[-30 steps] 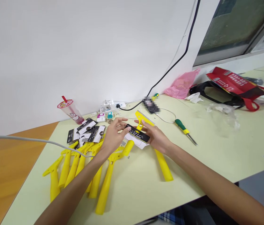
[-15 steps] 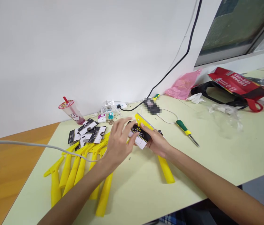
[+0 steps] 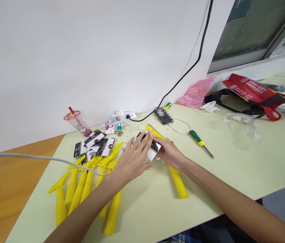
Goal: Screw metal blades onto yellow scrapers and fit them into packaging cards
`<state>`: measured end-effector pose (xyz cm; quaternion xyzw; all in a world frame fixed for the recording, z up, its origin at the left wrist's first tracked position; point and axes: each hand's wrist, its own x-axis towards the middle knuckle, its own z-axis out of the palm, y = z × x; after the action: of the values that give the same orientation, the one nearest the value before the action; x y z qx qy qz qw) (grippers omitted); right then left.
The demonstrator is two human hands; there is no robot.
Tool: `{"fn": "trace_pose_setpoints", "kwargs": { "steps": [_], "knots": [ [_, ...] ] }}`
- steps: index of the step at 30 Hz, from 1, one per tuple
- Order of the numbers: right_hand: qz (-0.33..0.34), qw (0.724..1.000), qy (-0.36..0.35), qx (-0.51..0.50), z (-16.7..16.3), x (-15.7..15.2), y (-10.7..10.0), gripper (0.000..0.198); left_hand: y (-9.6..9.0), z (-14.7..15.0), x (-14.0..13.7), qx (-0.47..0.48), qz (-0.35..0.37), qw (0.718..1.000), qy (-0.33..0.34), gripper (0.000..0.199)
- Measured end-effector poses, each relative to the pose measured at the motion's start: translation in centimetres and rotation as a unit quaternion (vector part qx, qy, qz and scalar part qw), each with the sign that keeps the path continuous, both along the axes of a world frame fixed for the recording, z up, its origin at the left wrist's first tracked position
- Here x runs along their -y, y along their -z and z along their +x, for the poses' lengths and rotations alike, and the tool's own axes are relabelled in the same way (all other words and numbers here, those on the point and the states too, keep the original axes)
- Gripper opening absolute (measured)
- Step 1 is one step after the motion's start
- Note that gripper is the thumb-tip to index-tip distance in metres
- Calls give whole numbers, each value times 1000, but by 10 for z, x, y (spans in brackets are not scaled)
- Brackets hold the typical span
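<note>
My left hand (image 3: 134, 158) lies with its fingers stretched flat across a black-and-white printed card sleeve (image 3: 155, 146). From the other side, my right hand (image 3: 170, 153) grips that sleeve at its right edge, fingers partly hidden beneath. Under and behind both hands is a yellow scraper with a T-shaped head; its head (image 3: 154, 131) shows a metal edge, and its handle (image 3: 179, 184) points toward me on the table. How the sleeve meets the scraper head is hidden. Several similar yellow scrapers (image 3: 112, 212) lie left of my left hand, below a pile of card sleeves (image 3: 104, 146).
A drink cup with a red straw (image 3: 78, 123) stands near the wall. Right of my hands lies a green-and-yellow screwdriver (image 3: 198, 137). Farther right are a pink bag (image 3: 196, 92) and a red bag (image 3: 256, 89). A grey cable (image 3: 43, 157) crosses at left.
My left hand has gone from pinching around the sleeve to lying flat over it, fingers together. The right hand keeps its hold, and the scraper handle stays put.
</note>
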<state>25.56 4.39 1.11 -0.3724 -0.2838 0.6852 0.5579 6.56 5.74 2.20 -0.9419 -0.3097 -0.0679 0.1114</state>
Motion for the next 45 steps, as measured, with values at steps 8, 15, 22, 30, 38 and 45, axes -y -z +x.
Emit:
{"fn": "trace_pose_setpoints", "kwargs": {
  "steps": [8,15,22,30,38,45],
  "knots": [
    [0,1000,-16,14,4,-1,0,38,0,-4,-7,38,-14,999,16,110],
    [32,996,-75,-46,10,1,-5,33,-2,-5,-8,58,-2,998,3,114],
    [-9,996,-90,-24,14,-5,3,23,-9,-7,-6,19,-10,1000,2,103],
    [18,992,-122,-23,11,3,-6,33,-15,-22,7,21,-10,1000,19,104],
    [53,985,-164,-29,2,11,-12,28,-11,-38,29,71,-54,996,19,110],
    [85,970,-227,8,0,18,-26,35,-10,-47,41,185,-103,976,43,103]
  ]
}}
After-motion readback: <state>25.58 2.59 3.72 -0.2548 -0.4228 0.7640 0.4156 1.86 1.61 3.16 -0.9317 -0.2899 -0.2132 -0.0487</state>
